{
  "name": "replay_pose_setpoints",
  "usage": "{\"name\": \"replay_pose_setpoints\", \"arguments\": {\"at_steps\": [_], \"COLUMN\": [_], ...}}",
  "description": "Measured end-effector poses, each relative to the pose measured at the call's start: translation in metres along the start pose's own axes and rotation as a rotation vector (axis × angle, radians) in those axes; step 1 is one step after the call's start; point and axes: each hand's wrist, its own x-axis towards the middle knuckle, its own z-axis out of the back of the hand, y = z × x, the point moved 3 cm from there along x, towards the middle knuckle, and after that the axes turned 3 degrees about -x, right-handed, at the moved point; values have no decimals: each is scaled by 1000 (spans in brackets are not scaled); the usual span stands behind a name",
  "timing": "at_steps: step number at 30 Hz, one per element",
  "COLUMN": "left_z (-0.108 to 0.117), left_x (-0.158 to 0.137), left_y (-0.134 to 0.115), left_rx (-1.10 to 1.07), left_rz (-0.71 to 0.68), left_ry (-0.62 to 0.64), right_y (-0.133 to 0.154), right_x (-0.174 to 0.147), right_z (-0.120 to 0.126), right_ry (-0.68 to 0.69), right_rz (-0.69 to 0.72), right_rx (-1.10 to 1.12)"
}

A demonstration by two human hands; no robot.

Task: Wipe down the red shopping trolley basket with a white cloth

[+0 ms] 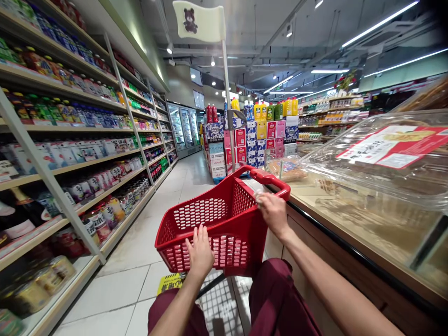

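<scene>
A red plastic shopping cart with perforated walls stands in front of my knees, its handle toward the right. My left hand lies against the near side of the basket, fingers stretched out and holding nothing. At the rim just below the handle, my right hand is closed, with a small white crumpled thing showing at its fingertips; its kind cannot be made out. No goods show in the visible part of the basket. A pole with a cream bear flag rises behind the cart.
Shelves of bottled and canned drinks line the left. On the right, a display counter carries clear food packages. Stacked drink boxes stand ahead beside the tiled aisle; glass-door fridges are farther back. A yellow floor sign lies below the cart.
</scene>
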Motion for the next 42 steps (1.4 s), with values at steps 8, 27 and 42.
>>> {"name": "replay_pose_setpoints", "arguments": {"at_steps": [8,27,42], "left_z": [-2,-8,-12], "left_x": [-2,-4,-8], "left_y": [1,6,14], "left_rx": [16,9,-17], "left_rz": [-22,-34,-129], "left_ry": [4,-68,-124], "right_y": [34,-19,-2], "right_x": [-6,-75,-98], "right_z": [-11,-2,-15], "right_ry": [90,16,136], "right_rz": [229,-87,108], "right_rx": [128,84,85]}}
